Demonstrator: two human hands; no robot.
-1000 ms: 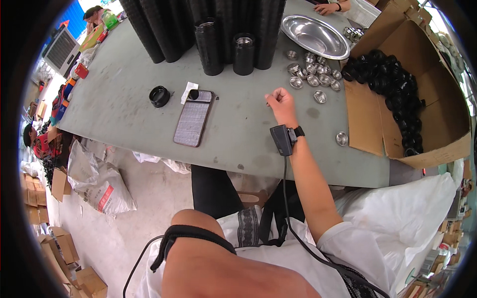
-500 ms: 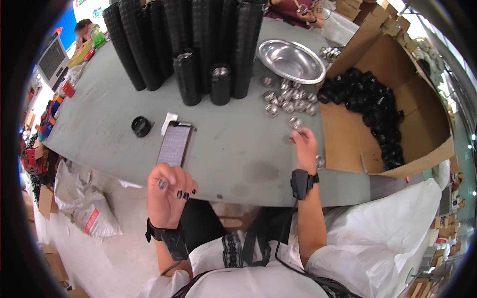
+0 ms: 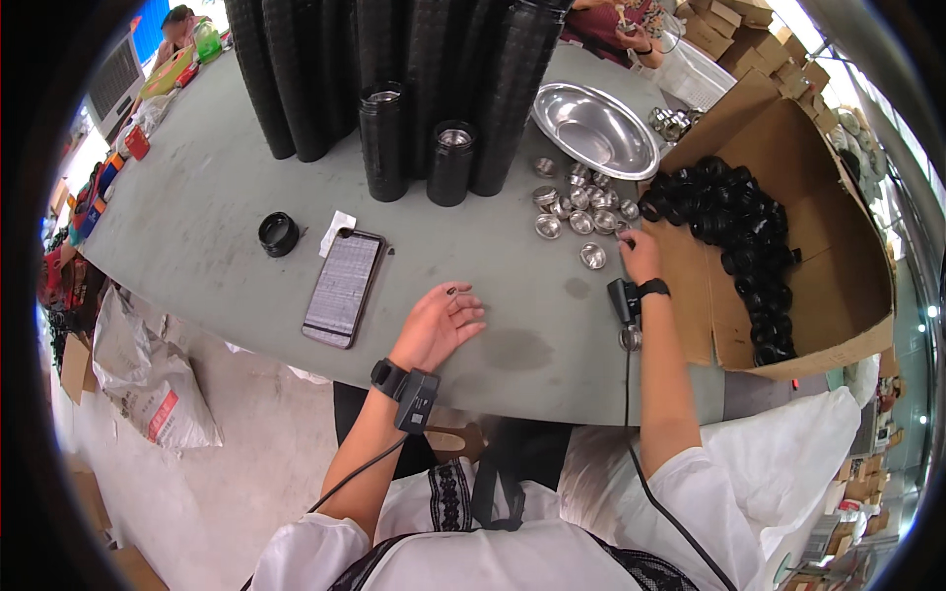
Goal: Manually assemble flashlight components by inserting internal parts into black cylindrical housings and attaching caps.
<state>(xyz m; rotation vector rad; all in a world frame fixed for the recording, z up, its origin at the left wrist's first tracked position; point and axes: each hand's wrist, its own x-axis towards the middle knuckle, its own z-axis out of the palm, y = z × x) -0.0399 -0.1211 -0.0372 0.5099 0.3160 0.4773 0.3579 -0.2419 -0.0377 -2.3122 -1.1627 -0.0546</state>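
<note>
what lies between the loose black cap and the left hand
The head view shows a phone lying on the table between the black cap and the left hand, with a small white slip at the phone's far end.

The bowl (image 3: 603, 136) and the little cups (image 3: 581, 223) look like smooth, shiny metal. The big box (image 3: 838, 266) is dull cardboard. The black rings (image 3: 744, 229) look like shiny plastic. The table (image 3: 212, 177) looks dull.
</note>
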